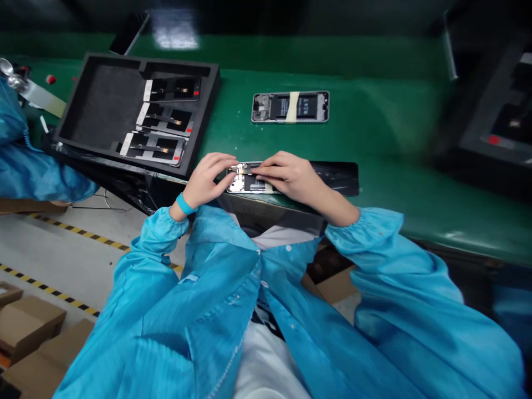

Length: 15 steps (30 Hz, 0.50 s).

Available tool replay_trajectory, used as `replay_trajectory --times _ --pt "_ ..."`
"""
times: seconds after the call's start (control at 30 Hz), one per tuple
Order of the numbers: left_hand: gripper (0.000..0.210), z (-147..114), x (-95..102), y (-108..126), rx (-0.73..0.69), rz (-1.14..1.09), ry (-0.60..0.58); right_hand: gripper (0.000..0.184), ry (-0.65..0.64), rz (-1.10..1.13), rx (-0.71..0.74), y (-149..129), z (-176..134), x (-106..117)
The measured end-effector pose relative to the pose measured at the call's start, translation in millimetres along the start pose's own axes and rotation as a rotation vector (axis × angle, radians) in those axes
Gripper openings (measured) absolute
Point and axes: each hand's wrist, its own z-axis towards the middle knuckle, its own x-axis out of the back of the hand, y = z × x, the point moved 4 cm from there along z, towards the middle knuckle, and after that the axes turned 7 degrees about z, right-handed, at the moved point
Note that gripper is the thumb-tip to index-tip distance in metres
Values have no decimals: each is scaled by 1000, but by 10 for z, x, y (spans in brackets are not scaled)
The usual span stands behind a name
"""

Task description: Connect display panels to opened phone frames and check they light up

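Observation:
An opened phone body (238, 185) lies at the table's near edge, its circuit board and battery area facing up. My left hand (211, 176) is around its left end, thumb and fingertips at the board with a small gap between them. My right hand (291, 176) reaches over the body from the right, thumb and finger pinched on what looks like a thin dark flex cable (248, 171) near the board. The fingertips partly hide the contact. A black glossy screen panel (343, 177) lies to the right, partly under my right hand and wrist.
A second opened phone body (308, 107) with a pale tape strip lies farther back. At left stands a black foam tray (110, 100) holding several screen panels (160, 148). Another tray (474, 145) is at the right. A co-worker's blue sleeve (45, 166) shows at far left.

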Motion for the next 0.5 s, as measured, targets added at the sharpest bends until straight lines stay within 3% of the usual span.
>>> replay_trajectory --times 0.1,0.23,0.5 --pt "45 -76 -76 -17 -83 75 -73 34 -15 -32 1 -56 -8 27" --pt "48 -93 -135 -40 -92 118 -136 34 -71 -88 3 -129 -11 64" --pt "46 -93 -145 -37 -94 152 -161 32 -83 -87 -3 -140 -11 96"
